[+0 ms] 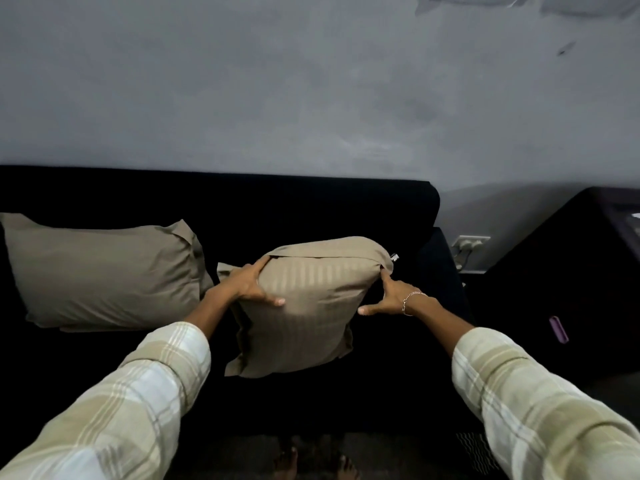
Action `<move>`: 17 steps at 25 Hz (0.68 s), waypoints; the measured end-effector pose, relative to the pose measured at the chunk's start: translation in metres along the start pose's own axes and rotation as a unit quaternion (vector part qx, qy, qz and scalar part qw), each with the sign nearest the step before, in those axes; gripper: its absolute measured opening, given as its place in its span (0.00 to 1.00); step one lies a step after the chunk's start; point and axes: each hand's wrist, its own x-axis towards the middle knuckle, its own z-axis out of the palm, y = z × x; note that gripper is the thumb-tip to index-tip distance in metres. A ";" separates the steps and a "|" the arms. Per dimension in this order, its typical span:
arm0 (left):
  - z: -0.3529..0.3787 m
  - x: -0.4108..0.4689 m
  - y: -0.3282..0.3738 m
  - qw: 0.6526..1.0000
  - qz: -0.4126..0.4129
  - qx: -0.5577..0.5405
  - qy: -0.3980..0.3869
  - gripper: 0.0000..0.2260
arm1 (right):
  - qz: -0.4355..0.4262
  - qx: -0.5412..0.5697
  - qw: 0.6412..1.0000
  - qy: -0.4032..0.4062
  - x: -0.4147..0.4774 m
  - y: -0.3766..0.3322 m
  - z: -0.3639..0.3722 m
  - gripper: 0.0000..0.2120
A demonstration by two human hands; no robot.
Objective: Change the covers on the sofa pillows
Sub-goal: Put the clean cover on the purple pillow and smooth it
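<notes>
A tan striped pillow (304, 306) stands tilted on the black sofa (311, 209), near its right end. My left hand (251, 285) grips the pillow's upper left side, thumb on the front and fingers curled behind. My right hand (393, 297) holds its upper right corner, thumb stretched along the side, fingers partly hidden in the cover's fold. A second tan pillow (100, 271) leans against the sofa back at the left.
A grey wall rises behind the sofa. A wall socket (469, 242) with a plug sits right of the sofa arm. A dark cabinet (554, 271) stands at the right, with a purple object (558, 329) near its base. My bare feet show at the bottom.
</notes>
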 end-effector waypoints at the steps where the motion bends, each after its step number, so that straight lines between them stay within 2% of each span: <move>1: 0.000 0.003 -0.001 1.000 -0.007 -0.010 -0.017 0.71 | 0.004 0.025 1.000 0.010 0.002 0.000 0.002 0.66; 4: 0.002 0.009 -0.007 0.999 -0.004 -0.026 -0.045 0.63 | 0.030 0.008 0.993 0.114 0.006 -0.009 0.003 0.63; 6: 0.003 0.007 -0.009 0.998 -0.008 -0.050 -0.028 0.49 | 0.039 0.010 0.985 0.170 0.006 -0.019 -0.005 0.65; 8: 0.005 0.002 -0.005 0.994 -0.048 -0.095 0.014 0.32 | -0.007 0.165 0.976 0.142 0.005 -0.028 -0.014 0.67; 9: 0.007 0.001 -0.003 0.991 -0.062 -0.114 0.042 0.28 | -0.027 0.258 0.960 0.106 0.004 -0.032 -0.017 0.65; 10: 0.010 0.002 -0.004 0.986 -0.067 -0.133 0.071 0.26 | -0.036 0.318 0.943 0.086 0.006 -0.036 -0.020 0.61; 12: 0.017 0.002 -0.010 0.975 -0.050 -0.179 0.123 0.26 | -0.027 0.336 0.934 0.119 0.013 -0.041 -0.024 0.50; 13: 0.020 0.004 -0.015 0.969 -0.042 -0.194 0.147 0.25 | -0.022 0.307 0.939 0.152 0.019 -0.041 -0.025 0.42; 15: 0.020 0.005 -0.019 0.964 -0.035 -0.184 0.189 0.19 | 0.005 0.245 0.948 0.205 0.027 -0.040 -0.026 0.16; 16: 0.019 0.004 -0.018 0.963 -0.031 -0.174 0.206 0.19 | 0.026 0.222 0.951 0.215 0.027 -0.041 -0.026 0.11; 17: 0.018 0.002 -0.014 0.960 -0.029 -0.173 0.220 0.19 | 0.057 0.197 0.953 0.223 0.025 -0.042 -0.025 0.11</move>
